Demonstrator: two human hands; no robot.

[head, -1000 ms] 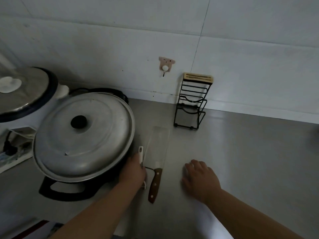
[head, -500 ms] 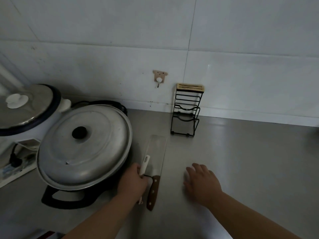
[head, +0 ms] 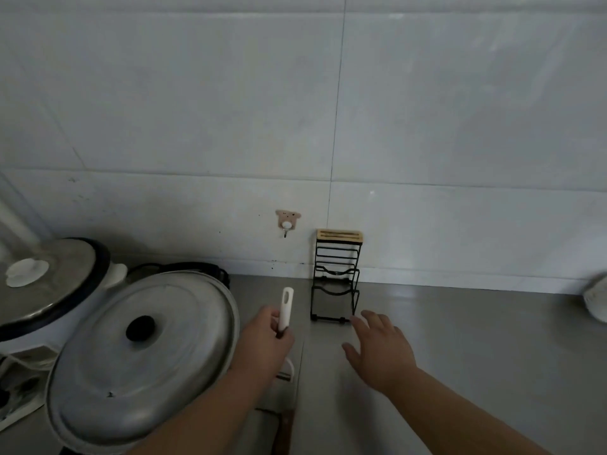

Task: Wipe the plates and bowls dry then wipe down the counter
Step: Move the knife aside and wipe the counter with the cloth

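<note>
Counter: the steel counter [head: 460, 356] runs under both hands to the tiled wall; no cloth is in view, so wiping looks not yet under way
Bowl: a pale rounded vessel [head: 596, 298], probably a bowl, sits at the far right edge, cut off by the frame and well apart from both hands
Left hand: the left hand [head: 267, 346] curls round a white-handled utensil [head: 286, 307], held upright off the surface, likely lifted to free the counter
Right hand: the right hand [head: 381, 349] is spread and holds nothing; its fingertips are near the foot of the wire rack [head: 335, 284], perhaps to shift it
Cleaver: the cleaver [head: 283, 431] lies flat, partly hidden beneath the left hand
Left side: a pan lid [head: 141, 349] beside a rice cooker [head: 49, 284]
</note>
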